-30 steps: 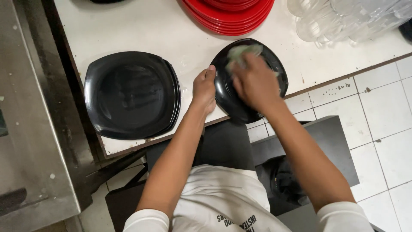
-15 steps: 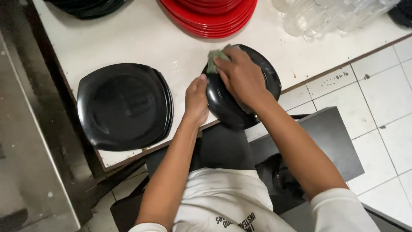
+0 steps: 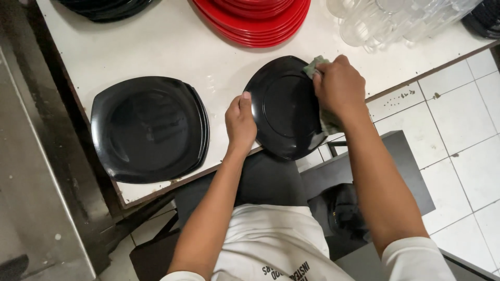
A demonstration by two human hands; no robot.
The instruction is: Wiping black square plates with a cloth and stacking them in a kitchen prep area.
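A round black plate [image 3: 284, 109] is held over the near edge of the white table [image 3: 172, 57]. My left hand [image 3: 240, 120] grips its left rim, thumb on top. My right hand [image 3: 338, 86] is closed on a green cloth [image 3: 315, 66] and presses it against the plate's right side. Part of the cloth hangs below the hand at the plate's edge.
A stack of square black plates [image 3: 148, 127] lies to the left on the table. Red plates [image 3: 255, 18] are stacked at the back, with more black plates [image 3: 104, 8] at the back left and clear glasses [image 3: 385, 21] at the back right. A dark stool [image 3: 364, 177] stands on the tiled floor.
My right hand with the cloth has moved from the plate's upper left across to its right side. The left hand keeps its grip on the left rim.
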